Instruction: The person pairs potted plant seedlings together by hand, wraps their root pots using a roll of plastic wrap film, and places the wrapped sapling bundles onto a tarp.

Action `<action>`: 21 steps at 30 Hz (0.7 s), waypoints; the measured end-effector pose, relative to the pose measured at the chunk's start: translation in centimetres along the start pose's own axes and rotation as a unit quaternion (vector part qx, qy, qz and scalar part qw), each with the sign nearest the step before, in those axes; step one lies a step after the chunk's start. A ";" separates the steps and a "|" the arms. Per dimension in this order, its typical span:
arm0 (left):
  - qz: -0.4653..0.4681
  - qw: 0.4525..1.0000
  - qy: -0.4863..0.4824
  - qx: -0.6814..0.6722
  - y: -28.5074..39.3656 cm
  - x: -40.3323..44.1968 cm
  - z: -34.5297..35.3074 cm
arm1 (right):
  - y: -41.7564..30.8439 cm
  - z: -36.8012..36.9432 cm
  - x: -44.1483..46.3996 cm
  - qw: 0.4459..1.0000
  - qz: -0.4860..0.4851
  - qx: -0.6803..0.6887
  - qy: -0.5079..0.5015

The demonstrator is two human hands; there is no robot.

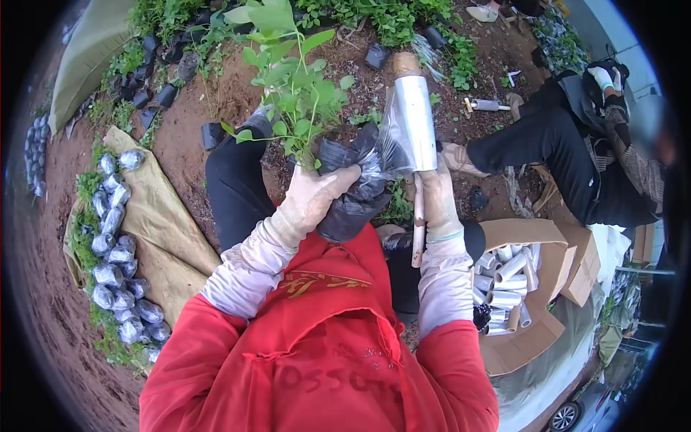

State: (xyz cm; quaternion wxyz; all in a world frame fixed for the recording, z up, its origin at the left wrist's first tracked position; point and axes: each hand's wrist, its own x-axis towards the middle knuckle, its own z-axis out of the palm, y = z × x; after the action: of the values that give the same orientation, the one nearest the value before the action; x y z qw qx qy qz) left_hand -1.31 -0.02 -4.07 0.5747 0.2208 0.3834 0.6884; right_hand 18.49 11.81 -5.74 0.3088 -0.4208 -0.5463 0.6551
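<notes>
My gloved left hand point(314, 198) is closed around a leafy green seedling point(299, 97) in a black plastic nursery bag point(344, 216), held above my lap. In my gloved right hand point(437, 198) is a roll of clear stretch film point(415, 122) on a cardboard core, tilted nearly upright. A stick-like handle point(418, 234) extends below the roll, beside that hand. A sheet of film point(392, 140) stretches from the roll to the upper part of the black bag, where some shiny film clings.
Several film-wrapped seedlings point(119, 252) lie at the left by a tan cloth point(155, 223). An open cardboard box point(536, 342) with several film rolls point(509, 281) stands at my right. Another person point(554, 144) sits at the upper right, near another film roll point(488, 105).
</notes>
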 end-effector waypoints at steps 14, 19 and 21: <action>0.126 0.910 -0.059 0.391 4.9 4.5 -2.6 | -9.2 1.8 -6.1 0.709 -0.388 -0.557 -0.192; 0.214 0.825 -0.272 0.447 5.2 1.6 -2.6 | -4.9 -1.2 -1.7 0.977 -0.124 -0.175 -0.015; 0.263 0.832 -0.230 0.431 5.6 1.0 -0.4 | 1.3 0.1 -1.3 0.976 -0.148 -0.140 -0.071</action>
State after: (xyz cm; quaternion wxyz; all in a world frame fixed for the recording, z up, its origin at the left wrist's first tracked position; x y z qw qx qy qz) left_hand -5.31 0.63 -0.10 0.2902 0.6904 0.4254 0.5082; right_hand 19.06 10.32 -6.67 0.3007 -0.3264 -0.7094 0.5475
